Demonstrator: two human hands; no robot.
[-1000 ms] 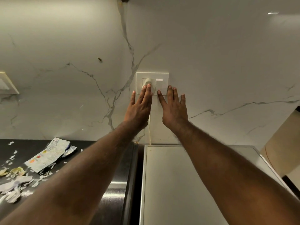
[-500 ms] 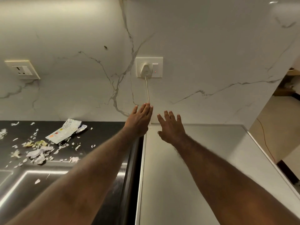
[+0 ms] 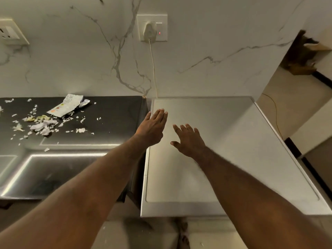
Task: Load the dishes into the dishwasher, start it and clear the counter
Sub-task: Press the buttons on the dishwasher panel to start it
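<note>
Reading the head view, the only one I get. My left hand is palm down over the back left corner of the steel top, which I take for the dishwasher. Its fingers are straight and pressed together and hold nothing. My right hand is just beside it over the same top, with fingers slightly spread and the thumb out, also empty. I can't tell whether either hand touches the top.

The wall socket above has a plug in it and its red light is lit, so I judge the power is on. The cord drops behind the dishwasher. No dishes are in view, and the door and controls are below the frame.

The table to the left carries paper scraps and a wrapper, with the sink in front of it.

To do the next step well, I'd bring both hands down to the front panel, staying clear of the cord, and start the cycle. Then I'd lift the wrapper first and sweep the scraps into one pile with a flat hand, without pushing them into the sink.
</note>
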